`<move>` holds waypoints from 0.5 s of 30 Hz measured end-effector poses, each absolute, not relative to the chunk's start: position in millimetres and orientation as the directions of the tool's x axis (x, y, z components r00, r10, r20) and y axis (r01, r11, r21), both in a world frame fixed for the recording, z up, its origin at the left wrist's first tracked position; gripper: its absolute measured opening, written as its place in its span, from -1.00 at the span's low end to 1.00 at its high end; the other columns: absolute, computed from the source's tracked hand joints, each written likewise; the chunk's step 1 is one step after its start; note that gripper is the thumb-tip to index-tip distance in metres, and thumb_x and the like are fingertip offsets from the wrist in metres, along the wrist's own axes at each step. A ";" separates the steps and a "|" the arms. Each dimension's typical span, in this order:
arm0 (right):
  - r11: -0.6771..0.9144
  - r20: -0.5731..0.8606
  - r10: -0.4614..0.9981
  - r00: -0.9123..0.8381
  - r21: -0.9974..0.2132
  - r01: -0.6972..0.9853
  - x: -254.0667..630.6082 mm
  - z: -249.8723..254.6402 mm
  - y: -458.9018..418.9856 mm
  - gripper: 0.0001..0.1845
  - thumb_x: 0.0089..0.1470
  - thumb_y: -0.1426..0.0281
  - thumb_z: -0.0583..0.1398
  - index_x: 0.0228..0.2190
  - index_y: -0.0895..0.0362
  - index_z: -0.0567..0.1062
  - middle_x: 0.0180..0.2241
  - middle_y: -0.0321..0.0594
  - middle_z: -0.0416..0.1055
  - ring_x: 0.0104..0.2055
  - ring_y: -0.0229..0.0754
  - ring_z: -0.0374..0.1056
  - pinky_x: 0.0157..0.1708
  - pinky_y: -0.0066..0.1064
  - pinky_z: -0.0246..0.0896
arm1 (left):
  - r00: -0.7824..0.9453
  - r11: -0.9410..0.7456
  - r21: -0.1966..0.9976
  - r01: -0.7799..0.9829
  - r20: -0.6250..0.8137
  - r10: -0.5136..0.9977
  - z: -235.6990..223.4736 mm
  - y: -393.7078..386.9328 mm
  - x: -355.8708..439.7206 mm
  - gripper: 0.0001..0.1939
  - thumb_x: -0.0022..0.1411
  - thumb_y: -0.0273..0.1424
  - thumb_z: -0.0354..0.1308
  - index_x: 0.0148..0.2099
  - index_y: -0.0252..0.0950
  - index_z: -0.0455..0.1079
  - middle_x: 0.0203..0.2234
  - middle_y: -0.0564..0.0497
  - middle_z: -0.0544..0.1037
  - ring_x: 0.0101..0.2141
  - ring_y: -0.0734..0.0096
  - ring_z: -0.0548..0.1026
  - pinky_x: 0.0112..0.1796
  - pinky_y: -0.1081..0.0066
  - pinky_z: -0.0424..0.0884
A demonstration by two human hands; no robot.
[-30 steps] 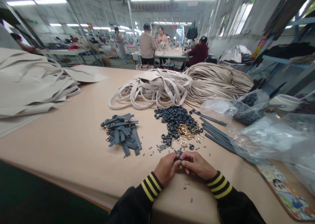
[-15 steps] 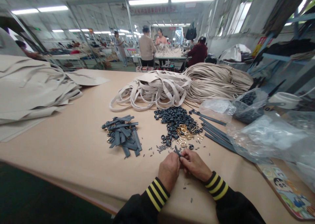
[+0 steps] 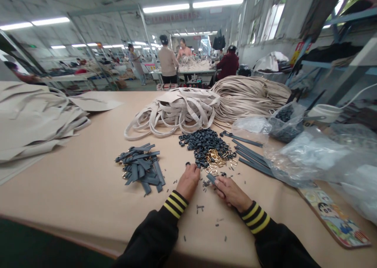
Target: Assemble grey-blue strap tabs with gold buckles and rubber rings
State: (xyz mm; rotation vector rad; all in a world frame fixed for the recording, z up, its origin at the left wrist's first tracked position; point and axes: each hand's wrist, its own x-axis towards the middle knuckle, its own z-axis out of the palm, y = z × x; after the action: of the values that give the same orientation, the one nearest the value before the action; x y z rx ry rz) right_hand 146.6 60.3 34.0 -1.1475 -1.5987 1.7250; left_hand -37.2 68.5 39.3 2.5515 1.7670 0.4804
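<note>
My right hand (image 3: 231, 191) is closed on a short dark grey strap piece (image 3: 211, 178), held just above the tan table (image 3: 88, 181). My left hand (image 3: 188, 180) reaches forward to the near edge of a pile of small dark rings (image 3: 206, 142), its fingertips curled down on the table by a loose ring (image 3: 187, 164); what they pinch is hidden. Gold buckles (image 3: 218, 158) lie mixed with the rings just ahead of both hands. A pile of finished dark strap pieces (image 3: 140, 169) lies to the left of my left hand.
Long dark straps (image 3: 250, 156) and clear plastic bags (image 3: 306, 154) lie to the right. Cream webbing loops (image 3: 173, 111) and a bundle of cream cord (image 3: 250, 95) sit further back. Cream fabric sheets (image 3: 35, 118) are stacked at left. Other people work at far tables.
My hands have separated. The left hand has moved forward to the ring pile, while the right keeps the strap piece. The camera has shifted forward and slightly down.
</note>
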 end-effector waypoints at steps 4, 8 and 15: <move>-0.145 -0.192 0.837 -0.513 -0.981 0.130 146.1 33.3 60.7 -0.67 0.05 0.13 0.00 -0.44 0.15 0.29 -0.73 -0.48 0.16 -0.82 -0.47 -0.04 -0.85 -0.64 -0.15 | 0.355 -0.415 0.249 0.875 0.253 0.900 36.4 69.5 -45.5 -0.83 0.13 -0.59 -0.12 -0.29 -0.30 0.24 -0.29 -0.04 0.30 -0.27 0.39 0.28 -0.25 0.37 0.30; -0.160 -0.174 0.816 -0.552 -0.984 0.074 143.7 32.9 58.7 -0.65 0.02 0.11 0.04 -0.45 0.17 0.27 -0.62 -0.34 0.33 -0.74 -0.42 0.14 -0.77 -0.61 0.02 | 0.199 -0.312 0.388 0.867 0.305 0.931 35.0 72.9 -47.7 -0.92 0.10 -0.53 -0.06 -0.39 -0.29 0.22 -0.38 -0.01 0.31 -0.32 0.37 0.29 -0.28 0.36 0.29; -0.086 -0.122 0.859 -0.497 -0.992 0.095 144.3 38.3 58.9 -0.74 0.06 0.21 0.01 -0.49 0.15 0.26 -0.66 -0.41 0.24 -0.76 -0.44 -0.01 -0.76 -0.58 -0.11 | -0.072 -0.143 0.824 0.548 0.217 0.974 46.4 70.1 -40.5 -0.86 0.11 -0.34 0.00 -0.42 -0.31 0.24 -0.42 0.00 0.40 -0.38 0.40 0.34 -0.32 0.38 0.28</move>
State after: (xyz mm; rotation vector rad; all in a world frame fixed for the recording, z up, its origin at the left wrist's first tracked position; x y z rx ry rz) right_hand 144.3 58.9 38.3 -1.0470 -1.5924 1.6435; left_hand -40.5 70.1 46.4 1.7137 1.6352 1.1287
